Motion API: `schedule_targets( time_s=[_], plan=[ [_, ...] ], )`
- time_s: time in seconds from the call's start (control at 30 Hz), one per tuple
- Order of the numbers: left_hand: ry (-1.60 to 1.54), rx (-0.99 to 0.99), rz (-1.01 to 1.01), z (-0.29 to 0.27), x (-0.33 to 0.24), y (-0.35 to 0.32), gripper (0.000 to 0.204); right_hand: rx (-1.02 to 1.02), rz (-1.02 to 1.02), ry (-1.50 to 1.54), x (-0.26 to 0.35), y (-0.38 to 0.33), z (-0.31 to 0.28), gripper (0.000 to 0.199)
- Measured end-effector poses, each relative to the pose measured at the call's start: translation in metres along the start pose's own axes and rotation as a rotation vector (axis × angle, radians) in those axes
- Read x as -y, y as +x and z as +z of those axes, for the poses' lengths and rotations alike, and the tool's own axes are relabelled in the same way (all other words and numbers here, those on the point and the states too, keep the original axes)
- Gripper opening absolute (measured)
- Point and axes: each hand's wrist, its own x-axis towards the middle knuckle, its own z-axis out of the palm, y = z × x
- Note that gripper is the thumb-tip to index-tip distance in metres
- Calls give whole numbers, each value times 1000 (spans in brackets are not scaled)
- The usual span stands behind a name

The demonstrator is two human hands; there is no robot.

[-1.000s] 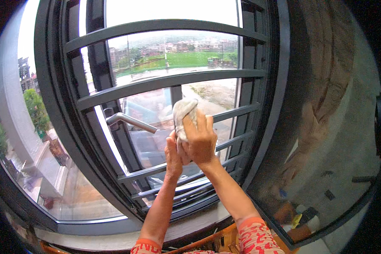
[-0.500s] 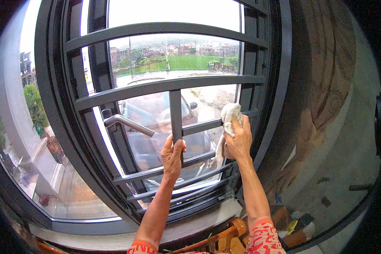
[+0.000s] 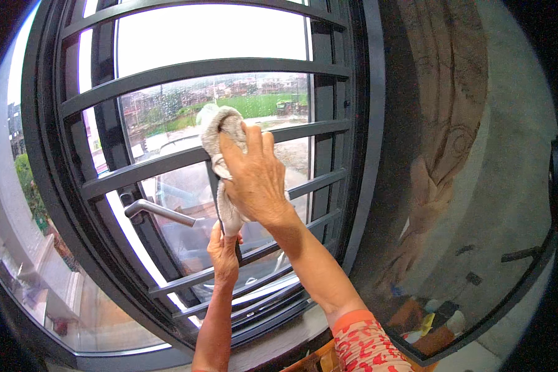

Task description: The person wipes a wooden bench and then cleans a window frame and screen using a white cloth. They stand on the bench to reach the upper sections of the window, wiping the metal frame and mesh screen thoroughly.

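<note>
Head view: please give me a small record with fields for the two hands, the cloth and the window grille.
right hand: presses a cloth against a bar of the grille
cloth: pale, crumpled, draped over the bar under the palm
left hand: grips the short upright bar lower down
window grille: dark metal, horizontal bars
handle: silver lever, left of the hands
wall: dark, stained, at right

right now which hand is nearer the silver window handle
Left. The left hand grips the vertical grille bar just right of and below the window handle. The right hand presses a cloth higher up, farther right.
</note>
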Motion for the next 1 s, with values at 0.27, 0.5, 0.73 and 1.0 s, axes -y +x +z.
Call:
schedule_targets(
  time_s=[0.27, 0.5, 0.73, 1.0],
  plan=[
    [14, -40, -14, 1, -1, -2, 39, -38, 110, -182, -76, -6, -21, 50],
    [47, -28, -16, 1, -4, -4, 41, 5, 262, -286, -127, -10, -28, 55],
    [-11, -11, 25, 3, 4, -1, 39, 75, 483, -337, -133, -10, -35, 51],
    [37, -58, 2, -2, 2, -2, 33, 139, 400, -329, -121, -5, -32, 53]
  ],
)
